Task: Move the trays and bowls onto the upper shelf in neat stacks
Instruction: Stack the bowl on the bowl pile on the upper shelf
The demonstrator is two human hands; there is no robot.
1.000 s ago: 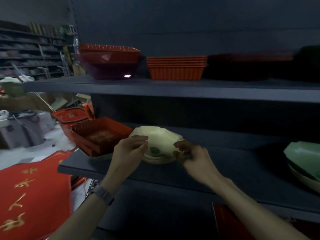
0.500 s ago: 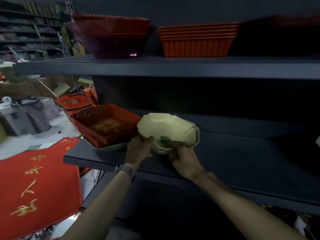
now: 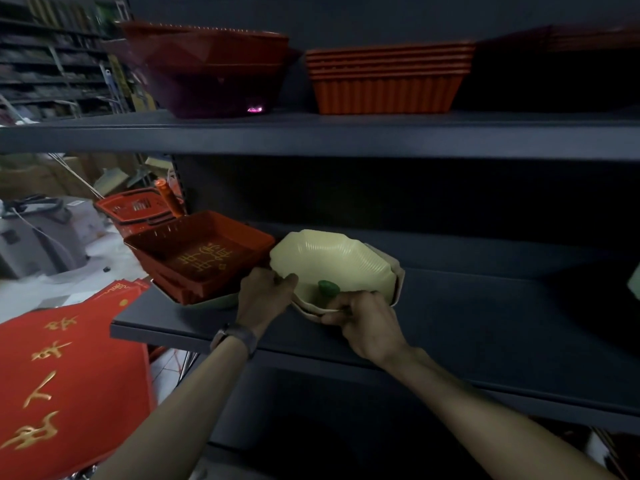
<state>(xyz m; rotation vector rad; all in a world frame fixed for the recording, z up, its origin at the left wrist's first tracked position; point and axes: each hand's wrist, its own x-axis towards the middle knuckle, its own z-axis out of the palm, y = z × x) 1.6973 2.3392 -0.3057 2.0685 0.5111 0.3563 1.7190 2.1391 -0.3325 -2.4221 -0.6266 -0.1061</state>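
Note:
A small stack of cream scalloped bowls [image 3: 332, 261] with a green mark inside sits on the lower shelf [image 3: 485, 317]. My left hand [image 3: 265, 294] grips the stack's near left rim. My right hand [image 3: 363, 318] grips the near rim from the front right. Left of the bowls, a stack of red square trays [image 3: 197, 254] with gold lettering rests on a pale dish at the shelf's left end. On the upper shelf [image 3: 311, 135] stand dark red bowls [image 3: 214, 67], a stack of orange ribbed trays [image 3: 388, 77] and dark trays [image 3: 571, 39] at the right.
A red shopping basket [image 3: 135, 206] stands behind the shelf's left end. Red sheets with gold characters [image 3: 65, 379] lie at the lower left. A pale green edge [image 3: 634, 282] shows at the far right of the lower shelf. Clutter and distant racks fill the left background.
My view has moved closer and slightly left. Both hands have closed on the near rim of the cream bowl stack, which now sits tilted a little toward me.

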